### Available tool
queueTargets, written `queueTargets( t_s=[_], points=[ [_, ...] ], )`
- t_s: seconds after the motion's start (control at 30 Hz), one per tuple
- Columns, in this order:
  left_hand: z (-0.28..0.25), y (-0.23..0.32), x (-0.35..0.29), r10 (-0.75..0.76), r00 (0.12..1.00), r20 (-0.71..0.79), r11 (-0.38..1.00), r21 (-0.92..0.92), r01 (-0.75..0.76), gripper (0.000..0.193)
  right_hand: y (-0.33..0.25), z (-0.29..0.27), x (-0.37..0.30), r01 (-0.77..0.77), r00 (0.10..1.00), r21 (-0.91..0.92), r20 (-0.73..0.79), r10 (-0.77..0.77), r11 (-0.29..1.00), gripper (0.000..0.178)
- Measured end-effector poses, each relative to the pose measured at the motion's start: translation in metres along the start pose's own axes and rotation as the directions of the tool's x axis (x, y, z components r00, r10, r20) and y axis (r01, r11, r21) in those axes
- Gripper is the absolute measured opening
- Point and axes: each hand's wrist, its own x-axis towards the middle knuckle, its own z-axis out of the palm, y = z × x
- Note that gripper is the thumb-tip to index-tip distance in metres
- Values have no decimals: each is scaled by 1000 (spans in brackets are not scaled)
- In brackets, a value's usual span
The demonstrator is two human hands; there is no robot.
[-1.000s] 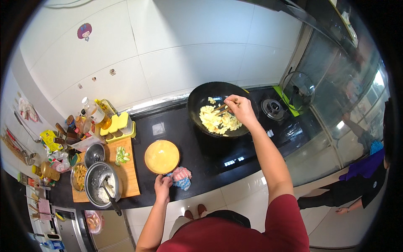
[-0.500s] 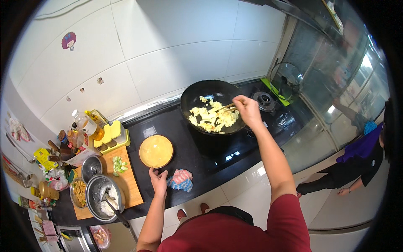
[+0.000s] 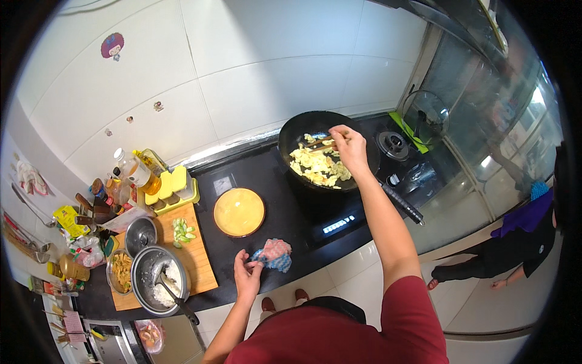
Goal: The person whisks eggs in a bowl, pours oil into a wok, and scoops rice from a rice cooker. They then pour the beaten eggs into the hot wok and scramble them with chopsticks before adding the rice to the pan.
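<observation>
In my right hand (image 3: 350,145) is a pair of wooden chopsticks (image 3: 321,144), their tips among pieces of scrambled egg (image 3: 318,167). The egg lies in a black wok (image 3: 291,136) on the stove. My left hand (image 3: 247,280) is at the counter's front edge, its thumb and fingers closed at the left edge of a crumpled pink-and-blue cloth (image 3: 274,253). Part of the cloth's edge is hidden at the fingertips. Just beyond that hand stands a yellow bowl (image 3: 239,212) with a dark rim, untouched.
Left of the bowl, a wooden board (image 3: 203,267) bears chopped green pieces (image 3: 182,232). A pot of rice (image 3: 136,285) with a dark-handled spoon, a steel bowl (image 3: 140,235) and bottles crowd the left. The wok's handle (image 3: 403,203) points right. A person (image 3: 509,249) stands at far right.
My left hand has left the yellow bowl's near edge and come to the cloth, whose left edge has shifted slightly. My right hand has moved the chopsticks toward the wok's far side. The view has shifted.
</observation>
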Motion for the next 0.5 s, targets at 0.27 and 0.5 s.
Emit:
queueTargets(
  t_s=[0.27,0.5],
  points=[
    [-25,4,-16,-7,998,-64,1000,-5,6,59,-4,-36,6,-81,993,-149,70,92,986,15],
    [-27,-5,-12,8,998,-64,1000,30,-6,57,-43,-70,-20,-200,949,119,269,163,972,15]
  ],
)
